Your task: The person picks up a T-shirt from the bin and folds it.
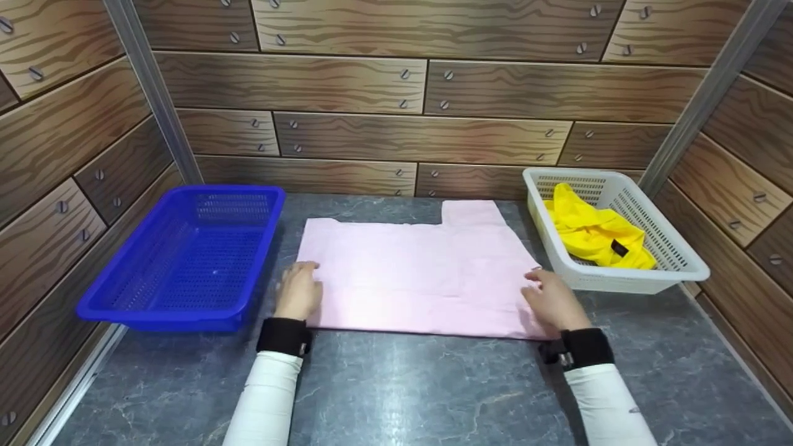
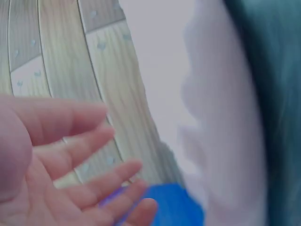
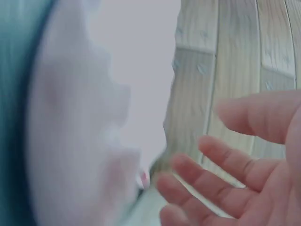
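Observation:
A pale pink garment [image 1: 396, 266] lies flat and folded on the table, with a narrower part jutting from its top right edge. My left hand [image 1: 298, 292] is at its left edge, and my right hand [image 1: 556, 301] is at its right edge. In the left wrist view the fingers of the left hand [image 2: 70, 174] are spread and relaxed, with nothing in them. The right wrist view shows the right hand [image 3: 249, 183] with loosely bent, parted fingers beside the blurred pink cloth [image 3: 94, 117], also holding nothing.
A blue plastic basket [image 1: 167, 319] stands on the left of the grey marbled table [image 1: 396, 384]. At the back right, a white basket [image 1: 626, 282] holds a yellow cloth [image 1: 591, 229] with a black label. Wood-patterned walls [image 1: 347, 133] enclose the table's back and sides.

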`<state>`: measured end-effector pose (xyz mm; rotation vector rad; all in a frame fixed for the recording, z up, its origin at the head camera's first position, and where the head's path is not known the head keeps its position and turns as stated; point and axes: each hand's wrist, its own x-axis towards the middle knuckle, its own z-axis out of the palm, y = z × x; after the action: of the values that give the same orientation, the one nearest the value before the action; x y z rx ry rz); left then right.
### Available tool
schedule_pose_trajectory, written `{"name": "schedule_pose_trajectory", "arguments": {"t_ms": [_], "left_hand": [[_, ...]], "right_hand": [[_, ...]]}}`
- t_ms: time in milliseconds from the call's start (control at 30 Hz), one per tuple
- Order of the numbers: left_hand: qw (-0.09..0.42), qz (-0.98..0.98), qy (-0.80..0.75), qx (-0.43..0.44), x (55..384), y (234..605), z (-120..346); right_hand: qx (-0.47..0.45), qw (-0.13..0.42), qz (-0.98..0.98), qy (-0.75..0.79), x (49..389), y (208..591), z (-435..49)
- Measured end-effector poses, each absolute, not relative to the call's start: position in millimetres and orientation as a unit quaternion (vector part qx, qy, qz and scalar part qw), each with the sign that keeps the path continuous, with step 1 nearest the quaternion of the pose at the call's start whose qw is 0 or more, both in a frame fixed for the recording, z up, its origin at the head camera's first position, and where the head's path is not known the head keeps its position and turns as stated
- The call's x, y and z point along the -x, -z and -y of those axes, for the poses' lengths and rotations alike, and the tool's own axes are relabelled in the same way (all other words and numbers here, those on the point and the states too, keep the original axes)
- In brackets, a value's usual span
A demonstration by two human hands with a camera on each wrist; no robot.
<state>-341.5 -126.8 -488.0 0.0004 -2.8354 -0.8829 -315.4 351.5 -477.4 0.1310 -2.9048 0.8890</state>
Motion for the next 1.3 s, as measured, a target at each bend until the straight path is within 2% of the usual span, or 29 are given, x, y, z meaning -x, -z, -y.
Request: {"name": "schedule_pose_trajectory", "arguments": {"t_ms": [67,200,333,633,867,1300], "left_hand": [[0.048,0.955,0.293,0.025,342,491,125],[-0.021,0.963,0.264,0.045,341,492,129],[-0.049,0.97,0.234,0.046,340,490,133],[-0.047,0.981,0.186,0.034,334,484,134],[-0.066,0.985,0.157,0.025,325,475,133],[-0.081,0.983,0.164,0.022,311,465,135]], "right_hand": [[-0.073,0.056,0.957,-0.275,317,483,-343],[-0.103,0.023,0.965,-0.24,317,493,-335],[-0.101,-0.011,0.971,-0.218,315,495,-334],[-0.068,-0.065,0.971,-0.221,313,487,-335],[-0.039,-0.104,0.975,-0.194,308,468,-334],[-0.011,-0.129,0.968,-0.214,301,448,-342]]}}
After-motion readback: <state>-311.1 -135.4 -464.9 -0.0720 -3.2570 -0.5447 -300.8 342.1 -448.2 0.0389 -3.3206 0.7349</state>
